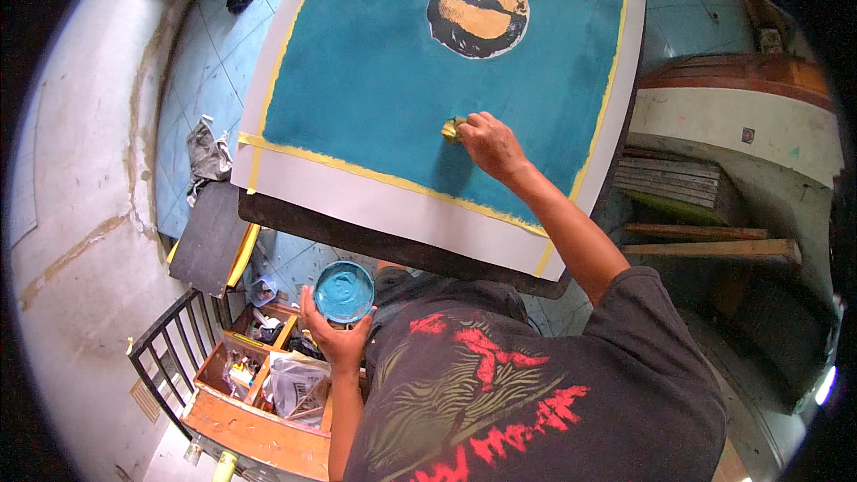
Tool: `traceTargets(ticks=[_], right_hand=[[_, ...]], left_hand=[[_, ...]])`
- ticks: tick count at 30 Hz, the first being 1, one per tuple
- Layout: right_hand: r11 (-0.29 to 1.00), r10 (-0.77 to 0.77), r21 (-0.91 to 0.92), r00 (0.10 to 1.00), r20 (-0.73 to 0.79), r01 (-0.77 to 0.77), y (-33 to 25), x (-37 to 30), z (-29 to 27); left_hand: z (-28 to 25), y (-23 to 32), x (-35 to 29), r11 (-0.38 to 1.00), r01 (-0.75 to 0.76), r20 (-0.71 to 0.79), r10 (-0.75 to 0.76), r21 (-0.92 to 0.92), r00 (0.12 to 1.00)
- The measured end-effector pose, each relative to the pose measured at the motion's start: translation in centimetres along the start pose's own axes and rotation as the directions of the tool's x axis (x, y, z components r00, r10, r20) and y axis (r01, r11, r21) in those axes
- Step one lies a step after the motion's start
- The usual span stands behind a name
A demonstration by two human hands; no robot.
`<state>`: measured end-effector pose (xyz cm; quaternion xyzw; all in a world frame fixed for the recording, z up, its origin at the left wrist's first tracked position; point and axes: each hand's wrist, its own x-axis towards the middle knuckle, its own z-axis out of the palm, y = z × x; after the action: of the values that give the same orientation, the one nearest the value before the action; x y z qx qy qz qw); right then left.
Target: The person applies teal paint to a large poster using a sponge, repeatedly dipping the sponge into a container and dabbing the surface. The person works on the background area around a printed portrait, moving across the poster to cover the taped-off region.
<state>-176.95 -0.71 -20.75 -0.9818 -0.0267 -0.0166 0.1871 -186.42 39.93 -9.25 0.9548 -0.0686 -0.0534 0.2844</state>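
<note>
A large white sheet (357,201) lies on a dark board, its inner area painted teal and framed by yellow masking tape (375,176). Over the teal part, my right hand (493,147) is closed around a small yellow sponge (451,130), which appears to touch the painted surface. Most of the sponge is hidden by my fingers. Down at the left, my left hand (337,339) grips a round tub of teal paint (345,291) by its side, with the opening facing up. On the sheet's far part is a portrait (478,9) in black and orange tones, lying sideways.
A wooden drawer box (259,433) with several small tools and a plastic bag stands by my left arm, beside a black metal rail (174,344). Farther left are a dark panel (212,241) and a grey cloth (208,156). Wooden planks (714,250) lie at the right.
</note>
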Motion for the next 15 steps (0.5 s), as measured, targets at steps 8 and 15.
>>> traceTargets(ticks=[8, 15], right_hand=[[0.994, 0.047, 0.099, 0.992, -0.12, -0.035, -1.3, 0.5, 0.0], [0.934, 0.222, 0.311, 0.966, -0.129, -0.173, 2.1, 3.7, 0.3]], left_hand=[[0.0, 0.2, 0.1, 0.999, 0.03, 0.009, -0.03, -0.034, 1.0], [-0.2, 0.3, 0.0, 1.0, 0.013, 0.016, -0.013, -0.008, 1.0]])
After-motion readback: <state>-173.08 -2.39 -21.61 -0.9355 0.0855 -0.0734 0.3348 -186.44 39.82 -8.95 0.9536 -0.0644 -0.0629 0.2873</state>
